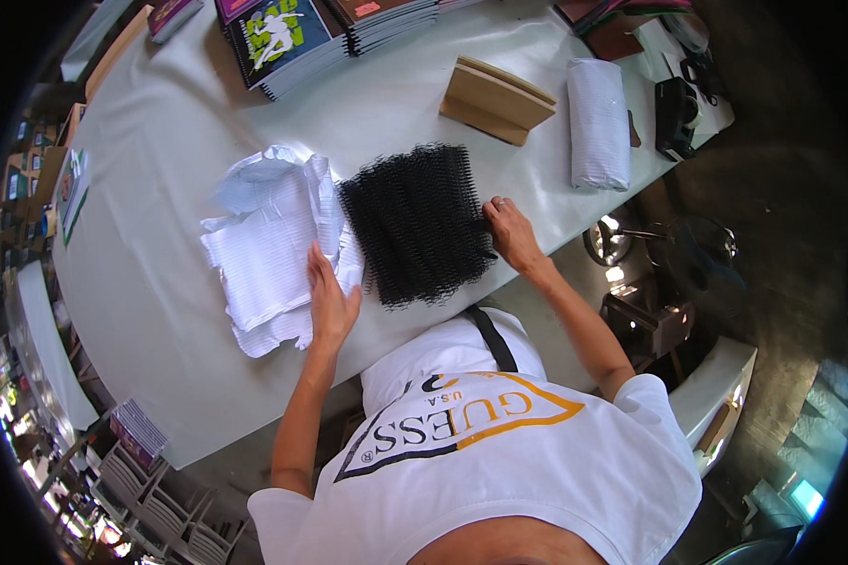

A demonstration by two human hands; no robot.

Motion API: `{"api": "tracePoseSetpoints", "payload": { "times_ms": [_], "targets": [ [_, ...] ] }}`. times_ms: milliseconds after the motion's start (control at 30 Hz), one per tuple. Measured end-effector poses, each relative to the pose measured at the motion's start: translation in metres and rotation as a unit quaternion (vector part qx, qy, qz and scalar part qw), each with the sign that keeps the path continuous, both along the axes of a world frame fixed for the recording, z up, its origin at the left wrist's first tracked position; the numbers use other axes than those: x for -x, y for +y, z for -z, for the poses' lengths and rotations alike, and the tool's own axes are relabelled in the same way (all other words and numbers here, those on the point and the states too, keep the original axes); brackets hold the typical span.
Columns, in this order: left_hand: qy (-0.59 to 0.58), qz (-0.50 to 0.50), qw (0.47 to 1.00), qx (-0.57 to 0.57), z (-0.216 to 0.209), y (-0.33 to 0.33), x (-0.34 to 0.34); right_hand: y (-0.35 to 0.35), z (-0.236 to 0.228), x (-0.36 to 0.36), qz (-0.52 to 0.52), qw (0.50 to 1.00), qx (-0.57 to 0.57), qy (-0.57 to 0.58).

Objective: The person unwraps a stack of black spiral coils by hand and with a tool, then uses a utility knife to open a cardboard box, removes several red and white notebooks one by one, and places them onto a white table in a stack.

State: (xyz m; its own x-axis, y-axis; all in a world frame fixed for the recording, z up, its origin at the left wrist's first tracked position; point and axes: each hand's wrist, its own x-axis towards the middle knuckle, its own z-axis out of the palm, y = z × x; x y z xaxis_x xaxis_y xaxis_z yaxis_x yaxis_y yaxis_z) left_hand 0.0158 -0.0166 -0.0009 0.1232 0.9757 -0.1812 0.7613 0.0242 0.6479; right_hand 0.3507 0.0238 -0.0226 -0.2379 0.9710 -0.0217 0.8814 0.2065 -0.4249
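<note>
A broad pale desk (151, 311), covered in smooth sheeting, is seen from above, with its near edge met by a person in a white T-shirt (556, 461). Stacked spiral-bound notebooks (297, 52) are set along the far side. Left of the middle, a crumpled sheet of faintly lined white paper (264, 254) is spread open, its far end curled up and its near edge torn. Just beside its right edge, near the front of the desk, a squarish bundle of black plastic coils (413, 226) is laid, many rows side by side. At the far right, a plump white paper-wrapped bundle (598, 122) is placed, with an L-shaped brown piece (499, 99) to its left and a black tape dispenser (676, 118) to its right. The left grip (333, 306) is held open, fingers straight and together, against the paper's right side, with nothing seen grasped. The right grip (512, 234) is half curled at the coils' right edge; whether any coil is pinched cannot be told. As a judgement, the coils are best squared by light, even pressure from both sides, with the rows aligned and the ends level, since springy loops are easily snagged or fanned out; the paper is best smoothed flat, without its torn edge being pulled.
</note>
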Motion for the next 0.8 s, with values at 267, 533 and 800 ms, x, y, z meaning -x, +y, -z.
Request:
{"api": "tracePoseSetpoints", "payload": {
  "times_ms": [267,533,800],
  "targets": [
    [0.064,0.069,0.995,-0.015,-0.013,0.049,0.068,0.029,-0.075,-0.011,-0.106,0.988,-0.043,-0.100],
    [0.215,0.085,0.973,0.002,-0.042,0.119,0.099,0.049,-0.062,-0.079,-0.060,0.985,0.004,-0.163],
    [0.252,0.099,0.962,0.044,-0.002,0.154,0.106,0.066,-0.051,-0.086,0.020,0.982,-0.117,-0.150]
  ]
}}
